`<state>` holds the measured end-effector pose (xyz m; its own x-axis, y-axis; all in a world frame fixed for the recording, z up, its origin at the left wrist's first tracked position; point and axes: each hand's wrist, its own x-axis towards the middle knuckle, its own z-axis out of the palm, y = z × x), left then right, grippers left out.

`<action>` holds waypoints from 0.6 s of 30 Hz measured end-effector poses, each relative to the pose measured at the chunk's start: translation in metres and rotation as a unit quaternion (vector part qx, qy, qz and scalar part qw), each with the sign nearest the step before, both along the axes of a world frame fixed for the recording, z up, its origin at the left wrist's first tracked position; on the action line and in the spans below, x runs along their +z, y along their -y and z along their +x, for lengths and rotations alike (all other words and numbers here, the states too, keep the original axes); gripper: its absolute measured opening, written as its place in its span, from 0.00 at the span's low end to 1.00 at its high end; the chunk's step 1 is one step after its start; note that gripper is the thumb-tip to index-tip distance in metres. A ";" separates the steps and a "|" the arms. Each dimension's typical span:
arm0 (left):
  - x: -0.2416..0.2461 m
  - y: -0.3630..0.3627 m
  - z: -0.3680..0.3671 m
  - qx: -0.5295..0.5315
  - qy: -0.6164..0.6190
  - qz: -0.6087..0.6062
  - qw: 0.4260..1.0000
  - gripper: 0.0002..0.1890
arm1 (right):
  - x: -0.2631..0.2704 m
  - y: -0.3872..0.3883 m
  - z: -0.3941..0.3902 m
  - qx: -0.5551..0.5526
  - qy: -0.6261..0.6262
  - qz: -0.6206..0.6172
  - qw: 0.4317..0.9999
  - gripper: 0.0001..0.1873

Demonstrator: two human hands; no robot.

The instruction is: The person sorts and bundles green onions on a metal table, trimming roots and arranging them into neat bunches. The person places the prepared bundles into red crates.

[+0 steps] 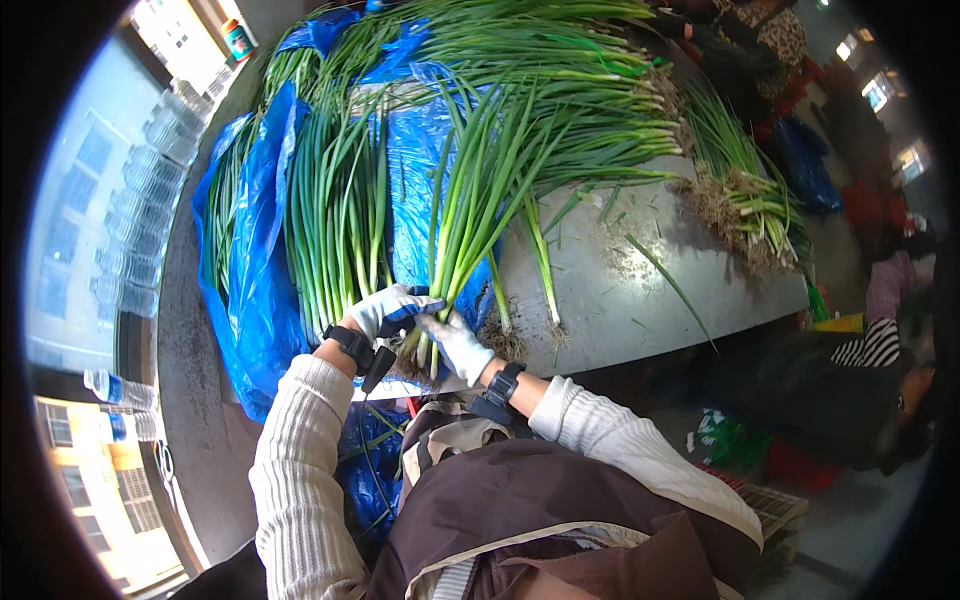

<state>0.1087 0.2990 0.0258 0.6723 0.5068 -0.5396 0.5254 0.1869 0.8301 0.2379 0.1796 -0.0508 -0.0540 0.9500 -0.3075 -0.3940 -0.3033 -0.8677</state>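
Both hands wear white work gloves with blue on them. My left hand (394,306) and my right hand (459,346) close around the lower white stems of a bunch of green onions (466,225), near the table's front edge. The leaves fan out away from me, and the roots hang below my fingers. Just left of it, a row of green onions (330,217) lies on blue plastic sheeting (416,180). A few loose stalks (541,270) with rooty ends rest to the right of the bunch.
A large heap of green onions (555,82) covers the far side of the metal table (600,300). Another rooted bundle (757,202) lies at the right end. Clear plastic bottles (142,202) line the window ledge on the left. A person (810,375) is at the right.
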 end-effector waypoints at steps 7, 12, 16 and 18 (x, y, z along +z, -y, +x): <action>-0.035 -0.004 -0.009 -0.227 0.076 0.086 0.967 0.19 | 0.008 0.045 -0.016 0.032 -0.059 0.056 0.996 0.23; -0.032 0.003 -0.013 -0.359 0.180 0.357 0.843 0.12 | 0.020 0.047 0.003 0.209 -0.052 -0.067 0.974 0.30; -0.014 0.042 -0.022 0.115 0.090 -0.064 0.987 0.15 | 0.025 0.052 0.040 0.349 0.135 -0.050 0.926 0.38; -0.006 0.069 -0.027 0.131 -0.079 0.078 0.985 0.13 | 0.027 0.053 0.061 0.313 0.064 -0.107 0.942 0.31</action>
<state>0.0814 0.2305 0.0203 0.4215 0.7368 -0.5287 0.6006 0.2100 0.7715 0.2987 0.1262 -0.0242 -0.5326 0.6595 -0.5305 0.0231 -0.6152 -0.7880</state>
